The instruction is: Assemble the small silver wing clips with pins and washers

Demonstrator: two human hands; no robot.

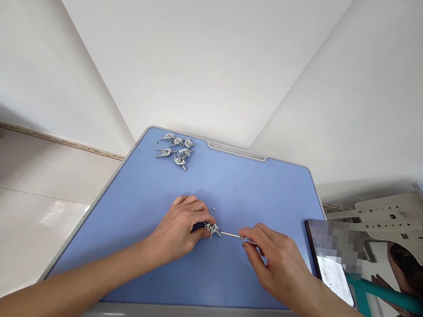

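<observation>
Near the middle of the blue desk top (141, 266), my left hand (182, 225) pinches a small silvery metal fitting (212, 228) between thumb and fingers. A thin pin sticks out of the fitting toward me. My right hand (273, 254) is closed around the handle of a slim screwdriver (231, 235), whose shaft points left. Its tip meets or nearly meets the right end of the fitting; exact contact is too small to tell. Just beyond the fitting lies a tiny pale piece (213, 209).
Several similar metal fittings (180, 161) lie in a group at the desk's far left corner. A phone (330, 262) rests along the right edge. A shallow groove (238, 151) runs along the back rim, close to the white wall (205, 68). Beige perforated metal (396, 221) stands at right.
</observation>
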